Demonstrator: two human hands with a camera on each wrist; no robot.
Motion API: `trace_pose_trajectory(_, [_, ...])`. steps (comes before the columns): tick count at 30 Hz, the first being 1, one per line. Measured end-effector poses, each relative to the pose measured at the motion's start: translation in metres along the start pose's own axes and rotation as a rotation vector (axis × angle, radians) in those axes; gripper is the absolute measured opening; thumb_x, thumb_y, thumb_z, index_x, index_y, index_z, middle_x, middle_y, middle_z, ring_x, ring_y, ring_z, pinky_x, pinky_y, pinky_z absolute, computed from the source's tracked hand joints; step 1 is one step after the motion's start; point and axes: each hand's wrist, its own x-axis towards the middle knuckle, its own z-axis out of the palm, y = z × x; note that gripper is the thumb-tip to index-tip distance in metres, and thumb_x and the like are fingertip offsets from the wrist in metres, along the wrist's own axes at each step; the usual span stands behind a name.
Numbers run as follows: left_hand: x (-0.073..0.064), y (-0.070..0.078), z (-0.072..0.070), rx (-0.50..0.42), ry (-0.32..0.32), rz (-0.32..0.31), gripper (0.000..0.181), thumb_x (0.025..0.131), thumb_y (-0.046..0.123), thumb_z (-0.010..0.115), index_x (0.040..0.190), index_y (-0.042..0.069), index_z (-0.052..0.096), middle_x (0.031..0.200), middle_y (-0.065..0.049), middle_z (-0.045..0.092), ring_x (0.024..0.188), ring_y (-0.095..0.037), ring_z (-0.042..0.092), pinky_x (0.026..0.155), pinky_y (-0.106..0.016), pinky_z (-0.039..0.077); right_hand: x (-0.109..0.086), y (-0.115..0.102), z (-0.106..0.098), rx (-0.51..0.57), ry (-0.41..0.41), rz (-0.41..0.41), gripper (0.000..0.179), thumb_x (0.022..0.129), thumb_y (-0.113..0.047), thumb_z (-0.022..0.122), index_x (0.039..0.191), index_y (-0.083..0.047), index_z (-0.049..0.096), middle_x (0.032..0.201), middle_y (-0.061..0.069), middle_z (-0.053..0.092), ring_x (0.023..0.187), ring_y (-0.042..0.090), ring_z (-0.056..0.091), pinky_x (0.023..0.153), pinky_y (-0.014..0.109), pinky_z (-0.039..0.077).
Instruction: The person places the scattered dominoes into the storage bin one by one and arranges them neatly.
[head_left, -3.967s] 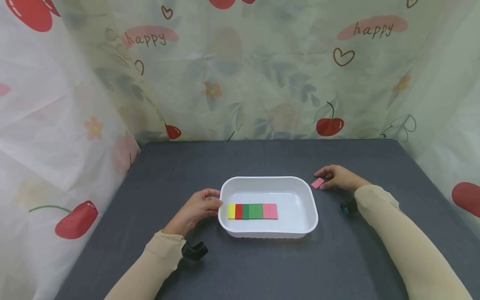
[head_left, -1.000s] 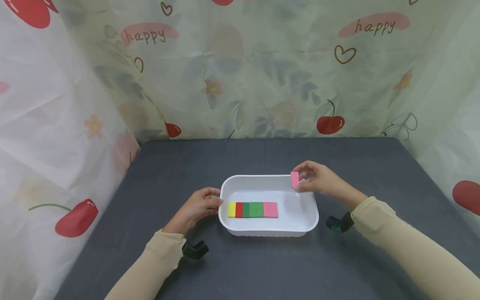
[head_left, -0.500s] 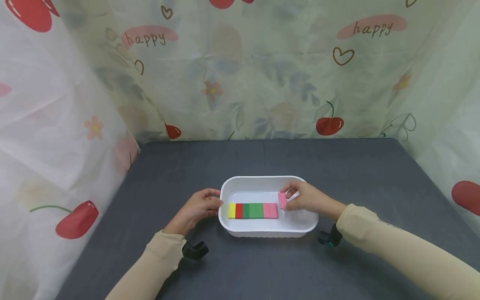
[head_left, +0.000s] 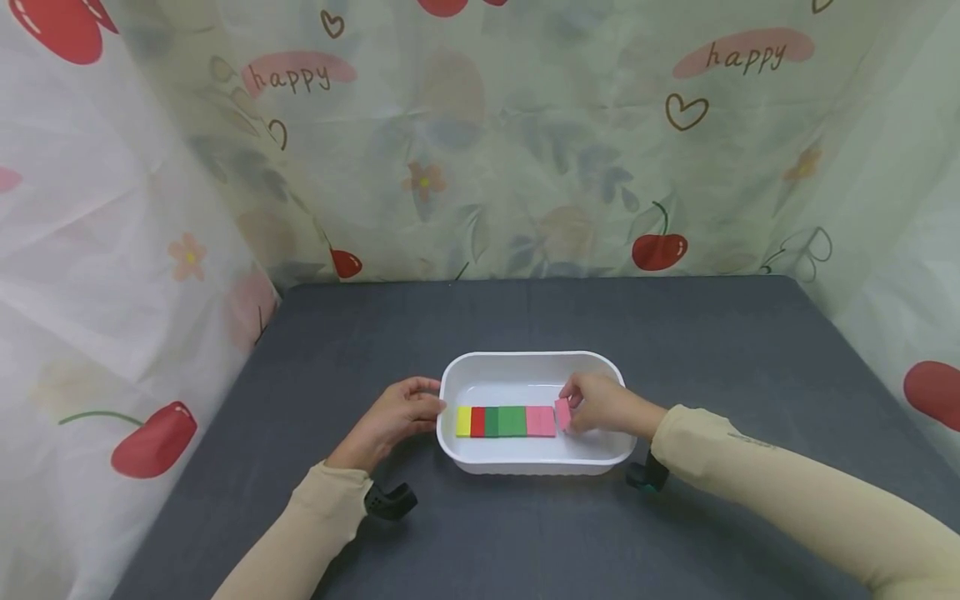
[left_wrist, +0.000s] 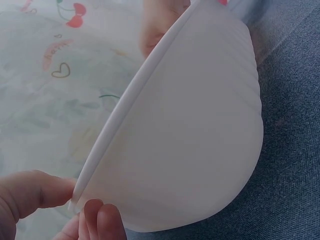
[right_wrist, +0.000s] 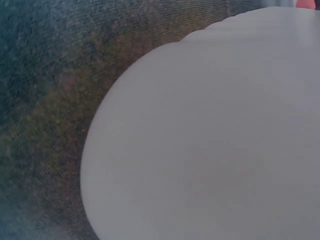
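A white plastic tub (head_left: pixel 487 452) stands on the table with a row of flat coloured tiles lying on its floor. From left to right the row has yellow (head_left: pixel 463 422), red (head_left: pixel 477 422), green (head_left: pixel 506 422) and pink tiles (head_left: pixel 540 422). My left hand (head_left: pixel 392 419) pinches the tub's left rim; the left wrist view shows thumb (left_wrist: pixel 45 190) and fingers on either side of it. Inside the tub, my right hand (head_left: pixel 603 404) pinches a single pink tile (head_left: pixel 562 414), slightly tilted, close to the row's right end. In the right wrist view the tub's outer wall (right_wrist: pixel 200 150) hides this hand.
A dark grey cloth (head_left: pixel 480 533) covers the table. Behind and on both sides hangs a printed curtain (head_left: pixel 510 150). Dark wrist devices (head_left: pixel 390 502) sit below both sleeves, the right one (head_left: pixel 648 473) close to the tub's right end.
My right hand picked up the pink tile from the table right of the tub, carried it over the rim and lowered it leftward beside the row. The left hand stayed at the rim.
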Motion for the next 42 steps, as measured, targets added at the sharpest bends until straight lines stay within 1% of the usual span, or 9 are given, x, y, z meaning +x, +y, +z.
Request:
trace_pose_trajectory(3, [0.001, -0.0013, 0.0, 0.0, -0.002, -0.002, 0.04, 0.087, 0.016, 0.07, 0.124, 0.006, 0.057, 0.106, -0.013, 0.069, 0.083, -0.019, 0.066, 0.085, -0.033, 0.057, 0.0011, -0.0008, 0.0034, -0.008, 0.003, 0.022, 0.038, 0.071, -0.001, 0.079, 0.105, 0.001, 0.063, 0.089, 0.008, 0.06, 0.08, 0.019, 0.055, 0.068, 0.027, 0.05])
trace_pose_trajectory(7, [0.0019, -0.0017, 0.0002, -0.003, -0.005, -0.014, 0.04, 0.087, 0.016, 0.07, 0.123, 0.007, 0.057, 0.105, -0.012, 0.069, 0.084, -0.02, 0.066, 0.084, -0.033, 0.057, 0.0022, 0.0002, 0.0057, -0.028, 0.005, 0.003, 0.038, 0.07, 0.001, 0.079, 0.103, 0.002, 0.063, 0.087, 0.008, 0.061, 0.08, 0.019, 0.055, 0.069, 0.027, 0.051])
trace_pose_trajectory(11, [0.0028, -0.001, 0.0002, -0.012, -0.011, -0.007, 0.039, 0.088, 0.014, 0.069, 0.124, 0.006, 0.056, 0.106, -0.014, 0.069, 0.083, -0.02, 0.065, 0.082, -0.032, 0.057, 0.0008, -0.0014, 0.0063, -0.042, 0.0, 0.014, 0.038, 0.071, -0.001, 0.08, 0.105, 0.002, 0.062, 0.088, 0.008, 0.06, 0.081, 0.019, 0.055, 0.071, 0.028, 0.052])
trace_pose_trajectory(15, [0.0034, -0.001, 0.0004, -0.016, -0.016, 0.005, 0.039, 0.089, 0.014, 0.067, 0.124, 0.005, 0.056, 0.107, -0.016, 0.068, 0.082, -0.019, 0.064, 0.081, -0.033, 0.057, -0.0013, -0.0033, 0.0067, -0.064, -0.005, 0.034, 0.037, 0.073, -0.002, 0.08, 0.105, 0.001, 0.061, 0.085, 0.007, 0.058, 0.078, 0.018, 0.054, 0.068, 0.027, 0.05])
trace_pose_trajectory(21, [0.0034, -0.0012, 0.0004, -0.009, -0.014, 0.006, 0.039, 0.089, 0.014, 0.067, 0.125, 0.005, 0.055, 0.109, -0.017, 0.068, 0.082, -0.019, 0.064, 0.082, -0.033, 0.057, -0.0031, -0.0043, 0.0069, -0.104, -0.01, -0.001, 0.036, 0.072, -0.002, 0.081, 0.101, 0.001, 0.06, 0.08, 0.006, 0.055, 0.074, 0.017, 0.052, 0.064, 0.025, 0.046])
trace_pose_trajectory(26, [0.0037, -0.0005, 0.0003, -0.015, -0.016, 0.002, 0.038, 0.088, 0.012, 0.067, 0.124, 0.004, 0.056, 0.106, -0.016, 0.068, 0.081, -0.019, 0.064, 0.079, -0.032, 0.057, -0.0026, -0.0041, 0.0074, -0.106, -0.013, -0.016, 0.036, 0.071, -0.001, 0.081, 0.1, 0.002, 0.059, 0.078, 0.006, 0.056, 0.072, 0.017, 0.052, 0.062, 0.024, 0.045])
trace_pose_trajectory(32, [0.0043, -0.0005, 0.0, -0.023, -0.021, -0.002, 0.038, 0.088, 0.011, 0.067, 0.124, 0.004, 0.055, 0.104, -0.015, 0.068, 0.079, -0.019, 0.064, 0.078, -0.031, 0.057, -0.0016, -0.005, 0.008, -0.108, -0.019, 0.008, 0.035, 0.072, -0.002, 0.08, 0.1, 0.001, 0.059, 0.079, 0.007, 0.057, 0.072, 0.017, 0.053, 0.063, 0.025, 0.046])
trace_pose_trajectory(42, [0.004, -0.001, 0.0003, -0.024, -0.019, -0.001, 0.038, 0.088, 0.011, 0.067, 0.124, 0.004, 0.055, 0.104, -0.015, 0.068, 0.08, -0.019, 0.064, 0.08, -0.032, 0.058, -0.0011, -0.0058, 0.009, -0.125, -0.021, 0.017, 0.039, 0.073, -0.003, 0.08, 0.105, 0.003, 0.059, 0.081, 0.007, 0.057, 0.075, 0.018, 0.054, 0.067, 0.027, 0.049])
